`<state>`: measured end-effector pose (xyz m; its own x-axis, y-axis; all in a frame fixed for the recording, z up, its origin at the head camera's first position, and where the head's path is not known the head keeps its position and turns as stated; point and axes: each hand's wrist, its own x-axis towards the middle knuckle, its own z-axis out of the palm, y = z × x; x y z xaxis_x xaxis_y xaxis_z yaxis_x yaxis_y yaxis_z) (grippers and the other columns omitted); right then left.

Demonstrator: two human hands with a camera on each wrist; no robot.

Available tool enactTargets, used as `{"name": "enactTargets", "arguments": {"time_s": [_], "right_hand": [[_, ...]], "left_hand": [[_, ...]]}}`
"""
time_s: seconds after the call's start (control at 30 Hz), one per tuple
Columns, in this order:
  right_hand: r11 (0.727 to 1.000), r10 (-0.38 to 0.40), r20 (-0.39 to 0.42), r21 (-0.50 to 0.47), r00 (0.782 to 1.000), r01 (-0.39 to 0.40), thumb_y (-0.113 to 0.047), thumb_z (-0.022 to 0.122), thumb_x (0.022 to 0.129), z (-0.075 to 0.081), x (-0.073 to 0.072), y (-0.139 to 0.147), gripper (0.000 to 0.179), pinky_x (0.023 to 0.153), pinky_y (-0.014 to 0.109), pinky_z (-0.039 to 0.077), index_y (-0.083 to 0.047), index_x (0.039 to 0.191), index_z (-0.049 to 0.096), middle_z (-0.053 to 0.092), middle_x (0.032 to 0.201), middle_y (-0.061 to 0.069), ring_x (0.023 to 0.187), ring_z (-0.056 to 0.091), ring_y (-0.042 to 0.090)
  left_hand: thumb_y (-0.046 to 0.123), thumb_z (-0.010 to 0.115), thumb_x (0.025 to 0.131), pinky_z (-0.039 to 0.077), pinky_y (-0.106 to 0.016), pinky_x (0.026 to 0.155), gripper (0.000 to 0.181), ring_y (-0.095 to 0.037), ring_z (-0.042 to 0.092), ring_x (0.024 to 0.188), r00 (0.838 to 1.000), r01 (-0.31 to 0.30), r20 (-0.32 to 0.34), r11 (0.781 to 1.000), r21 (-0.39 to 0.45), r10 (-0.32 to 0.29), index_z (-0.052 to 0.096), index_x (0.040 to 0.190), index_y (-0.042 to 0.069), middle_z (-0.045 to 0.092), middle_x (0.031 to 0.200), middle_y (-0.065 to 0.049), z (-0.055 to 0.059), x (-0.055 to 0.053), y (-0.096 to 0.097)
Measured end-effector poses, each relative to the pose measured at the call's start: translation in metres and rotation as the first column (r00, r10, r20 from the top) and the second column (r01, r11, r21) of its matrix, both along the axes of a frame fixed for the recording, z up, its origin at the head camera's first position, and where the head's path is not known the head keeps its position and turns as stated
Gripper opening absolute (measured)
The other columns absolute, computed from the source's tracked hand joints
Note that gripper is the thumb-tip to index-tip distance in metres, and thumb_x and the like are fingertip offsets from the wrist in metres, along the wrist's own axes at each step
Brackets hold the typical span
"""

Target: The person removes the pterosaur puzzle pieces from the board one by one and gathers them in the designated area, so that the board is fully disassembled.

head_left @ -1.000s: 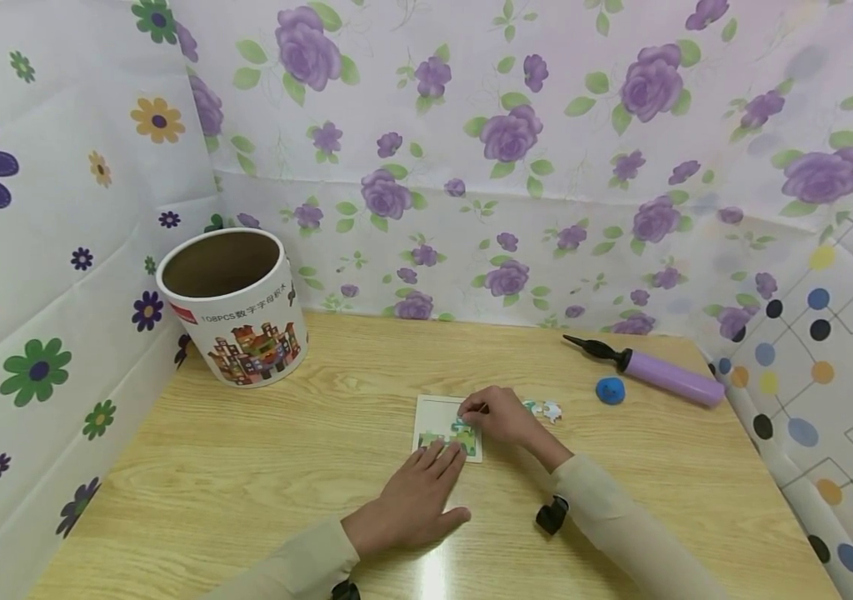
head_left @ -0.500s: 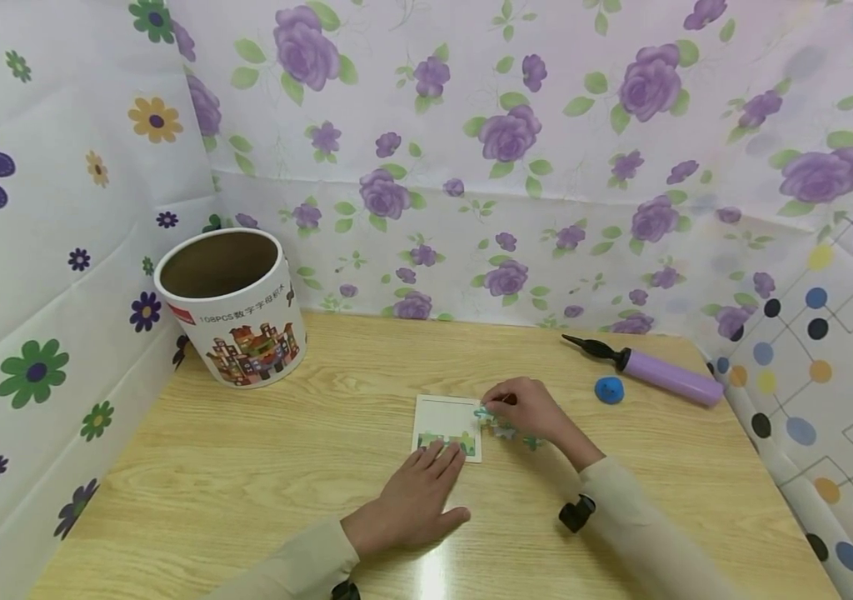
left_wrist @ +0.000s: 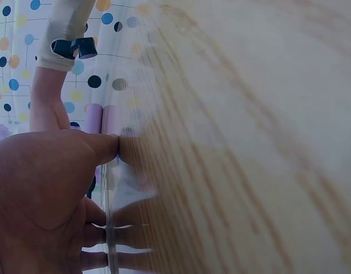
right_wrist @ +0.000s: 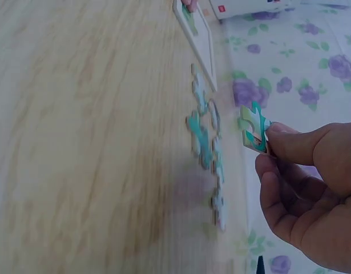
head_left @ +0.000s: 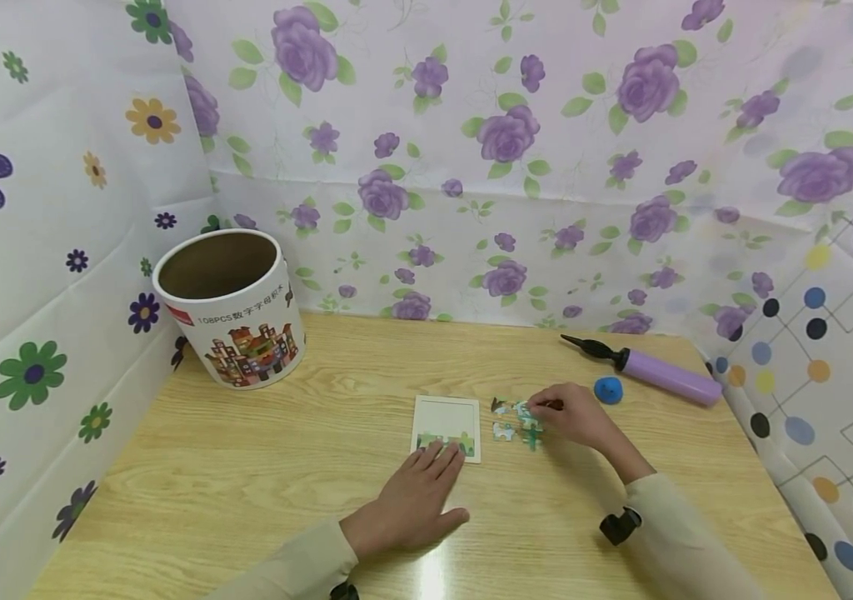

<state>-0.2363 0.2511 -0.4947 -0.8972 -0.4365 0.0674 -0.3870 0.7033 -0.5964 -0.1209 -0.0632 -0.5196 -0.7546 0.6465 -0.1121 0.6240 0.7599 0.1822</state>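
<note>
My left hand [head_left: 413, 500] lies flat with its fingertips on the lower edge of a square puzzle board [head_left: 447, 413]. Joined green puzzle pieces [head_left: 466, 442] fill the board's bottom strip, partly hidden by those fingers. To the right of the board, my right hand [head_left: 572, 414] pinches a teal and pale green jigsaw piece [right_wrist: 255, 124] between thumb and fingers, held above the table in the right wrist view. Below it are loose pieces, among them a pale blue one [head_left: 503, 431] and a green one [head_left: 532, 436]. The left wrist view shows the left thumb just off the tabletop.
A large printed bucket [head_left: 235, 321] stands at the back left. At the back right lie a purple hand pump [head_left: 670, 377] with a black nozzle and a small blue lump [head_left: 609, 390]. Flowered and dotted cloth walls surround the wooden table [head_left: 306, 433].
My right hand has moved right, off the board and over the loose pieces, carrying the jigsaw piece away. More loose pieces are uncovered now. The left hand has stayed put.
</note>
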Motion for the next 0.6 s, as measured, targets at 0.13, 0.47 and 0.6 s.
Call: {"name": "enactTargets", "arguments": {"time_s": [0.13,0.47,0.6], "right_hand": [[1.000,-0.002,-0.008,0.001,1.000,0.002,-0.014,0.069,0.098,-0.006,0.001,0.013,0.017,0.075,0.033,0.057,-0.009,0.111,0.080,0.076,0.105,0.004,0.089,0.069,0.015],[0.999,-0.031,-0.026,0.043,0.999,0.032,-0.011,0.070,0.097,-0.014,0.010,0.036,0.012,0.076,0.037,0.058,-0.013,0.102,0.081,0.077,0.104,0.005,0.090,0.070,0.020],[0.998,-0.039,-0.014,0.049,0.999,0.040,-0.011,0.071,0.096,-0.020,0.010,0.040,0.011,0.078,0.039,0.058,-0.014,0.100,0.081,0.076,0.104,0.004,0.092,0.070,0.021]], "left_hand": [[0.056,0.039,0.107,0.025,-0.048,0.123,0.078,-0.032,0.021,0.156,1.000,0.007,-0.012,1.000,0.000,-0.007,0.025,0.162,0.004,0.024,0.169,-0.012,0.000,0.000,0.000],[0.056,0.038,0.107,0.025,-0.049,0.123,0.077,-0.032,0.020,0.156,1.000,0.012,-0.013,1.000,0.004,-0.012,0.025,0.162,0.003,0.023,0.169,-0.013,0.000,0.001,-0.001],[0.056,0.038,0.107,0.025,-0.049,0.123,0.077,-0.032,0.020,0.156,1.000,0.012,-0.014,1.000,0.000,-0.012,0.025,0.162,0.003,0.023,0.169,-0.013,0.000,0.000,-0.001]]}}
